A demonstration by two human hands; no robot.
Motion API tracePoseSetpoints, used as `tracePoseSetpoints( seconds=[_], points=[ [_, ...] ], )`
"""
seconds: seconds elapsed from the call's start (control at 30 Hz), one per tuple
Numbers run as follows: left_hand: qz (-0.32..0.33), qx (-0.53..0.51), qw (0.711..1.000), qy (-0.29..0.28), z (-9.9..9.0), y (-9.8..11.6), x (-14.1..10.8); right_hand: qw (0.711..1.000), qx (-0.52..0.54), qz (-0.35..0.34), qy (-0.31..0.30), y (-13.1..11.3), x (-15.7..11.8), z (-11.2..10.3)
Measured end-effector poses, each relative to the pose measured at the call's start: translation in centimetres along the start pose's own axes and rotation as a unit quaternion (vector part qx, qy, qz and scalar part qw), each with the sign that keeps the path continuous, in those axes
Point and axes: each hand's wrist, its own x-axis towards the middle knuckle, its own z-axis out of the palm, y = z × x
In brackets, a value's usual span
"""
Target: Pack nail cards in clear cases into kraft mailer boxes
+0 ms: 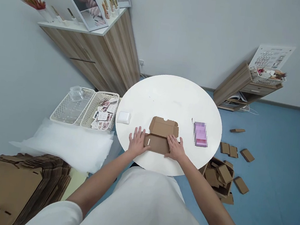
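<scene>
A brown cardboard box (157, 144) lies partly unfolded on the white round table (174, 93), its slotted base toward me and its flap-edged lid (164, 126) raised beyond. My left hand (136, 142) is at the base's left end, fingers spread over the side and thumb touching the near corner. Around the right end, my right hand (176, 148) has its fingers on the fold and its thumb at the near edge. A white square packet (124, 117) rests to the left. On the right sits a blurred purple pack (200, 134).
White baskets (85, 108), one with printed cards, stand left of the table. Below them are white packing sheets (72, 143) and stacked flat cardboard (1, 185). Right of the table, a carton (227, 195) holds folded boxes; more boxes (247, 154) lie on the blue floor.
</scene>
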Motion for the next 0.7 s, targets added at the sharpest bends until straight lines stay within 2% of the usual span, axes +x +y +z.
tracePoseSetpoints(
  seconds=[0.07,0.23,0.37,0.57,0.7],
  points=[
    [-0.067,-0.069,0.995,-0.012,0.3,-1.4,-0.8,1.0,0.007,0.002,0.002,-0.1,-0.2,0.1],
    [-0.1,-0.23,0.96,-0.123,1.0,-3.4,-1.8,1.0,0.016,-0.004,0.003,-0.5,-0.8,0.7],
    [-0.119,-0.241,0.952,-0.148,0.5,-3.0,-1.8,1.0,-0.015,-0.011,-0.013,-0.5,-1.2,1.2],
    [-0.065,-0.221,0.963,-0.142,-1.5,-1.8,-1.8,0.999,-0.044,-0.009,-0.022,-0.1,-1.7,1.6],
    [-0.07,-0.211,0.966,-0.13,-1.6,-1.2,-2.0,0.999,-0.044,-0.009,-0.024,-0.1,-1.9,1.6]
  ],
)
